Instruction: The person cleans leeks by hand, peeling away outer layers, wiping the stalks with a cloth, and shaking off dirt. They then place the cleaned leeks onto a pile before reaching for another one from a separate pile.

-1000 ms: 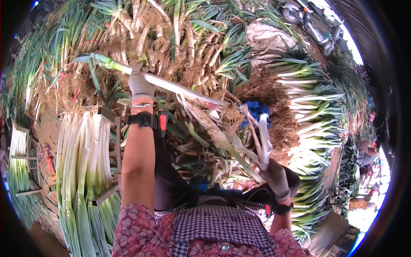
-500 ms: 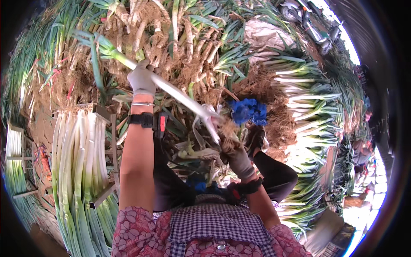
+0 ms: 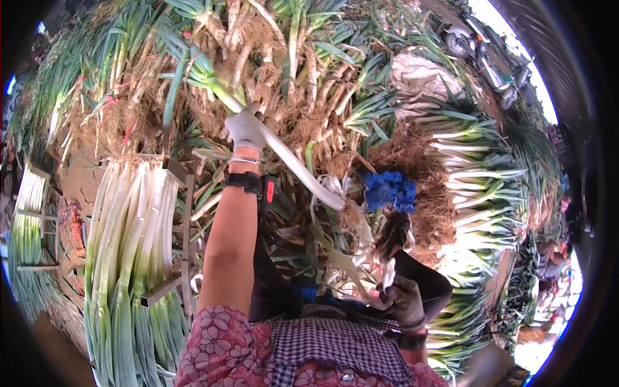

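Note:
My gloved left hand [image 3: 246, 130] is closed around the shaft of a leek [image 3: 293, 162]. Its green leaves point up and left, and its white end slants down to the right, where brown roots show. Lower right, near my knee, my gloved right hand [image 3: 406, 304] pinches pale, peeled leek skin [image 3: 388, 274]. A loose strip of skin [image 3: 348, 263] trails between the root end and that hand; whether it is one piece with the pinched part is unclear.
Trimmed leeks [image 3: 129, 226] lie in a metal rack on the left. Unpeeled, rooted leeks [image 3: 242, 64] are heaped ahead. A row of leeks [image 3: 480, 174] lines the right side, near a crumpled blue thing [image 3: 390, 190]. A pale sack [image 3: 422, 74] and a motorbike [image 3: 490, 68] are farther off.
My right hand has pulled away from the leek's root end, down and right toward my knee, drawing skin along. The left hand still grips the leek; the whole view has shifted slightly.

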A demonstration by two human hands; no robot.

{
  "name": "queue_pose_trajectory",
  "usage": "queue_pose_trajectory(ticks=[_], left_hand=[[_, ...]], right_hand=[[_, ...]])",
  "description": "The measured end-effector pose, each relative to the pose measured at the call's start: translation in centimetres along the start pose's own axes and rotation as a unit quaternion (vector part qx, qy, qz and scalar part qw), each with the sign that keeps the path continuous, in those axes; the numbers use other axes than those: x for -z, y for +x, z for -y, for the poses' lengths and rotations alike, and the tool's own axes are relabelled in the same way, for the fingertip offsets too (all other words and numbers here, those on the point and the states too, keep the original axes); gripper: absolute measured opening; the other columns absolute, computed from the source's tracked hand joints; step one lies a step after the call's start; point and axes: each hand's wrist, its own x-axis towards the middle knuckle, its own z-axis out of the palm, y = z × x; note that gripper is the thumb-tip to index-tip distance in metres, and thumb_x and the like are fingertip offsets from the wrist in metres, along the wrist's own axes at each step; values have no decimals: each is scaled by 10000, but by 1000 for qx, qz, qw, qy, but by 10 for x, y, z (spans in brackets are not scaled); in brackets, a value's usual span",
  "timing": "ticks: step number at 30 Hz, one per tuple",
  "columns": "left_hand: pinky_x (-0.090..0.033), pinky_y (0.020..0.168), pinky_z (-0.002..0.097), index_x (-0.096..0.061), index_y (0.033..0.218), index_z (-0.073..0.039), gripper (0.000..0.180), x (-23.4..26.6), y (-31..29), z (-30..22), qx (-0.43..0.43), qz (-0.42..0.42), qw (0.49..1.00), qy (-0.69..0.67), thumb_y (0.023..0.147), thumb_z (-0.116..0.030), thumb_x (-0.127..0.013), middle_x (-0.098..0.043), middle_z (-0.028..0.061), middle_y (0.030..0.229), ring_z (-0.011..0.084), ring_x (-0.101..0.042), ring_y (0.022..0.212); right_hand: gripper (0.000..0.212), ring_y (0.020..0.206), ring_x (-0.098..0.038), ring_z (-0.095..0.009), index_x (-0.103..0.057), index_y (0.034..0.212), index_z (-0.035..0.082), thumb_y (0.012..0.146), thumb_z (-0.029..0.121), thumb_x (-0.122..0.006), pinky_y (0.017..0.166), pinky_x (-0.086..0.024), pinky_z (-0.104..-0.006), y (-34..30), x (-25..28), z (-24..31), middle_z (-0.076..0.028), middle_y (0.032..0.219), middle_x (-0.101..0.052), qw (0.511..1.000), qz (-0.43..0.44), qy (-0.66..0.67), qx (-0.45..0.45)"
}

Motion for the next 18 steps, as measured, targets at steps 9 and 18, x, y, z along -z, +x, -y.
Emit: queue_pose_trajectory(ticks=[9,18], left_hand=[[-415,478,262,-558,857,-2,204,-24,-88,26,-86,147,984,53,927,-193,-581,-544,37,633,128,-509,536],[-474,938,459,-502,1145,-6,387,12,-58,-41,14,318,921,-224,994,-355,-432,-613,107,992,262,-607,944]], right_hand=[[565,1018,-594,-335,-535,1250,34,721,37,-732,856,-487,-353,136,-78,39,-169,1201,-570,732,-114,-556,376],[445,998,-606,-229,-594,1156,31,735,9,-737,847,-483,-308,167,-80,29,-122,1093,-609,793,-8,-446,415]])
